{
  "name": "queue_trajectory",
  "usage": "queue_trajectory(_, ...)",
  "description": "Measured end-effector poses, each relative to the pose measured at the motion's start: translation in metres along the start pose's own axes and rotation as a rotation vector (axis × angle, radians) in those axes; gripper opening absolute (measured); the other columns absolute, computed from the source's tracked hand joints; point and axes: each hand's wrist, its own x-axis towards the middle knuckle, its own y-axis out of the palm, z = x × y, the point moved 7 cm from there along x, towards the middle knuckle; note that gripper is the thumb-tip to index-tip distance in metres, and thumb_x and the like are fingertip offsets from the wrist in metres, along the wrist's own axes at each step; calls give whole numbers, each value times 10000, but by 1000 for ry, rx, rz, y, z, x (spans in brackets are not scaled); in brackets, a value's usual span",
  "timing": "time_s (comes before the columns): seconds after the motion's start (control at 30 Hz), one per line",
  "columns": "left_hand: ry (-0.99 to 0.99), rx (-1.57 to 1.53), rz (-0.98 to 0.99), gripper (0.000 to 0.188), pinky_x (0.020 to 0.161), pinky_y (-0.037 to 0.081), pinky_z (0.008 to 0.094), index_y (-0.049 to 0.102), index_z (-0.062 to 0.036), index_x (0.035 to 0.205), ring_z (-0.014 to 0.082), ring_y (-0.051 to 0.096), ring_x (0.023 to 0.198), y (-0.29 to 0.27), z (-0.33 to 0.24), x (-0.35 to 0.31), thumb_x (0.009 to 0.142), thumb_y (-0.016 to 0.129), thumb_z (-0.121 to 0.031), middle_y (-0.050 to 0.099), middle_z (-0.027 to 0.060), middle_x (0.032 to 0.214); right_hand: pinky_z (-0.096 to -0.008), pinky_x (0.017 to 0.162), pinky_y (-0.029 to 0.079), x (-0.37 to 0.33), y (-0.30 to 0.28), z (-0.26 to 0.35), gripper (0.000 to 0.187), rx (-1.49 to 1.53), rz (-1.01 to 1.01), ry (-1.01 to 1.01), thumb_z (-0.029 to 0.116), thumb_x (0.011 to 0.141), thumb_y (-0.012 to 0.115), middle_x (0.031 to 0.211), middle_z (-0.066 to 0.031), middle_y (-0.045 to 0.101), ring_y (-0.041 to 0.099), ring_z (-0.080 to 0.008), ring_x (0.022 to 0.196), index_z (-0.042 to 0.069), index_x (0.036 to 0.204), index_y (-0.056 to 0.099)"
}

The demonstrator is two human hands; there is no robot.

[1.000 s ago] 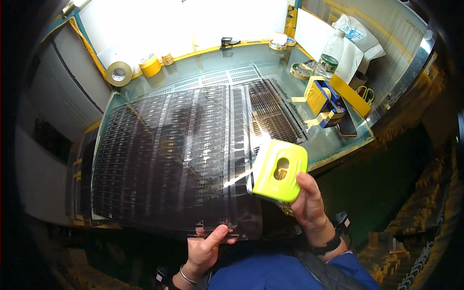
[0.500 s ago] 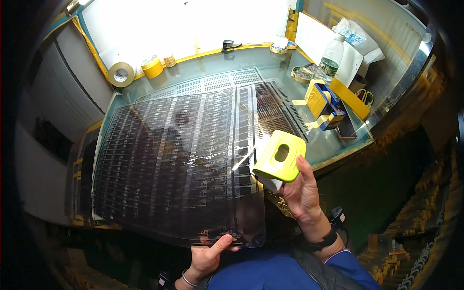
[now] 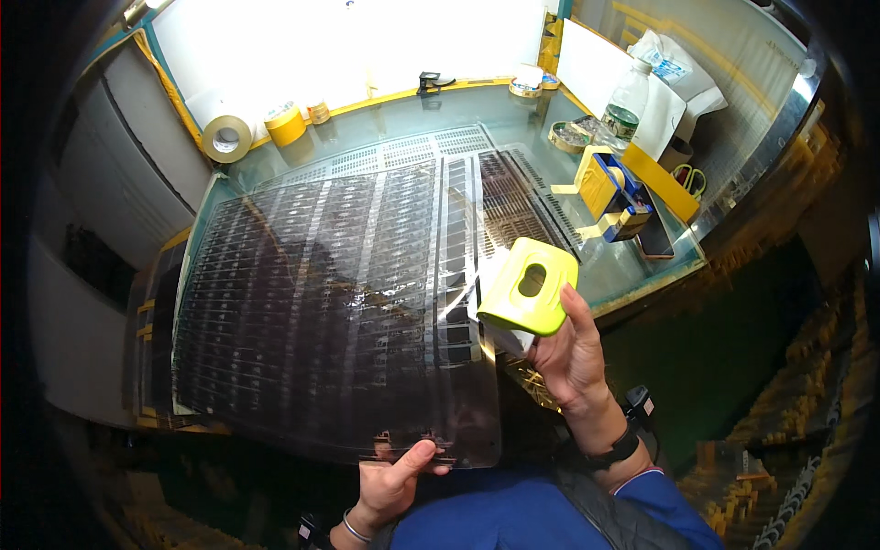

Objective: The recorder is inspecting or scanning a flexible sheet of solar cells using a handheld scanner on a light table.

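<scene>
A large dark see-through film sheet (image 3: 302, 302) with rows of printed pattern spreads over the glass-topped table, its near edge reaching past the table toward me. My left hand (image 3: 394, 481) pinches that near edge, thumb on top and fingers showing through the film below. In my right hand (image 3: 570, 357) is a lime-green hole punch (image 3: 530, 286) with an oval opening in its top, held above the right edge of the film. My right fingers are partly hidden behind the punch. Under the film lie further patterned sheets (image 3: 440, 145), sticking out at the far side.
Tape rolls (image 3: 226, 139) stand along the far edge beneath a bright white panel. At the right are a blue tape dispenser (image 3: 619, 192), a phone (image 3: 656, 229), a clear bottle (image 3: 628, 105), green-handled scissors (image 3: 697, 181) and a white bag (image 3: 674, 69). A grey cabinet (image 3: 128, 137) borders the left.
Very little differs. The whole view has shifted slightly, and the punch sits a touch higher. Both hands keep their holds.
</scene>
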Motion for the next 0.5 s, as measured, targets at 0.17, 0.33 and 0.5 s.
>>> queue_trajectory(0.17, -42, -50, -43, 117, 596, 561, 320, 599, 29, 933, 222, 633, 733, -3, 1, -1, 823, 567, 8, 629, 140, 858, -389, 935, 429, 2, 3, 4, 608, 0, 6, 1, 403, 850, 510, 1249, -133, 473, 497, -240, 1130, 47, 1304, 317)
queue_trajectory(0.33, -9, -14, -27, 117, 593, 562, 319, 598, 32, 932, 223, 634, 731, -2, -1, -3, 820, 569, 11, 628, 146, 859, -390, 914, 450, -2, 4, 5, 606, -20, 29, 3, 402, 848, 512, 1247, -139, 474, 501, -244, 1125, 48, 1300, 321)
queue_trajectory(0.5, 32, 95, -8, 119, 594, 566, 319, 597, 33, 930, 222, 634, 722, -1, -2, -4, 814, 574, 20, 627, 150, 857, -389, 887, 474, -6, 3, 3, 601, -10, 11, -4, 395, 847, 514, 1241, -143, 476, 510, -249, 1113, 48, 1298, 322)
